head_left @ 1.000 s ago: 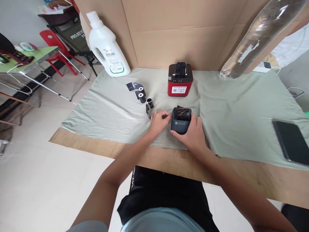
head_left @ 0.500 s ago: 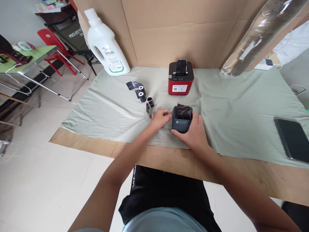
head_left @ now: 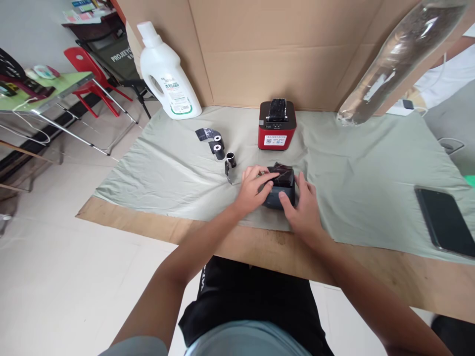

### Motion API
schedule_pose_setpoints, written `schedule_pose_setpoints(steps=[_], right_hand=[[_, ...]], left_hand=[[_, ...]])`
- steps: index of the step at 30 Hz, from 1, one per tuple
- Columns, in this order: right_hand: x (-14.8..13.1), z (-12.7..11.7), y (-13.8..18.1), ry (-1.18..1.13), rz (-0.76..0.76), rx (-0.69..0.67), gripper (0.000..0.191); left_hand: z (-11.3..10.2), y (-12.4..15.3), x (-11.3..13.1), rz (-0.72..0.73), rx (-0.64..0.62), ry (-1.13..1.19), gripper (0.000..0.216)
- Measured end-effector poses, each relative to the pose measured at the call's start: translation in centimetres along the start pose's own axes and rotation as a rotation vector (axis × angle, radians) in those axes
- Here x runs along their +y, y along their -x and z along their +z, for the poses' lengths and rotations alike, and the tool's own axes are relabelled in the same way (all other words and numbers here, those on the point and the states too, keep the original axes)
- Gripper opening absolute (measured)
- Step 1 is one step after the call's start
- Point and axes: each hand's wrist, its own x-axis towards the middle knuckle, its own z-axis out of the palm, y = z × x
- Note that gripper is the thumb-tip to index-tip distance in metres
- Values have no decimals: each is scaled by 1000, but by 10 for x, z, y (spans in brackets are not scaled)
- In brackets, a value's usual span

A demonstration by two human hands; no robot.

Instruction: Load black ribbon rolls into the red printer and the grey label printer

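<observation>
A small dark grey label printer (head_left: pixel 279 190) sits on the pale green cloth (head_left: pixel 178 168) near the table's front edge, a dark roll showing in its top. My left hand (head_left: pixel 254 188) grips its left side, fingers curled over the top. Against its right side lies my right hand (head_left: pixel 304 205), thumb on the front face. A red printer (head_left: pixel 276 124) with a black roll on top stands just behind. Left of my left hand lie three small black rolls (head_left: pixel 218 147), one trailing a loose strip.
A white detergent bottle (head_left: pixel 163 74) stands at the back left against a cardboard wall (head_left: pixel 267 49). A clear plastic bottle (head_left: pixel 393 59) leans at the back right. A black phone (head_left: pixel 443 220) lies at the right. Red chair and green table stand off to the left.
My left hand has moved right from the cloth beside the rolls onto the dark grey printer. My right hand has shifted slightly lower on the printer's right side.
</observation>
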Motion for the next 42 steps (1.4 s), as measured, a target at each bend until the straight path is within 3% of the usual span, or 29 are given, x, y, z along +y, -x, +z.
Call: schedule_pose_setpoints(steps=[5, 12, 15, 22, 27, 31, 36, 39, 42], right_hand=[[7, -3, -2, -264, 82, 39, 71], [11, -2, -12, -539, 120, 20, 77], [15, -3, -22, -565, 84, -57, 78], [8, -21, -75, -206, 58, -307, 70], [-15, -47, -118, 218, -69, -510, 43], [-32, -38, -127, 578, -136, -671, 33], [-37, -18, -118, 691, -121, -681, 40], [-34, -27, -117, 602, -177, -613, 34], [-41, -47, -114, 453, -239, -524, 29]], left_hand=[[2, 3, 0, 133, -59, 50, 54], [11, 7, -5, 356, 126, 210, 75], [13, 8, -4, 448, 126, 230, 75], [14, 9, -5, 558, 110, 151, 75], [13, 7, -5, 576, 111, 173, 76], [13, 8, -5, 587, 119, 176, 79], [10, 9, -8, 579, 90, 152, 82], [5, 7, -11, 513, 119, 175, 72], [0, 3, -12, 323, 245, 246, 48]])
